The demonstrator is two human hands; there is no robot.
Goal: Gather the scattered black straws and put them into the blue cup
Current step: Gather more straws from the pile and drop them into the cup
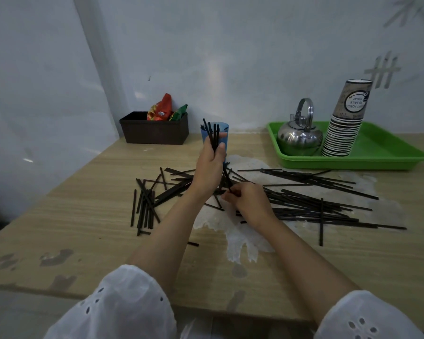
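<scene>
Several black straws (311,204) lie scattered across the middle of the wooden table (83,216), in a loose pile to the right and a smaller cluster to the left. My left hand (209,167) is raised above the pile, shut on a small upright bundle of black straws (212,134) held in front of the blue cup (224,129). The cup stands behind it near the wall and is partly hidden by the hand and bundle. My right hand (247,200) rests low on the pile, its fingertips pinching one straw that slants upward.
A dark brown box (154,132) with snack packets stands at the back left. A green tray (389,152) at the back right holds a steel kettle (299,138) and a tall stack of paper cups (344,123). A pale worn patch covers the table under the straws.
</scene>
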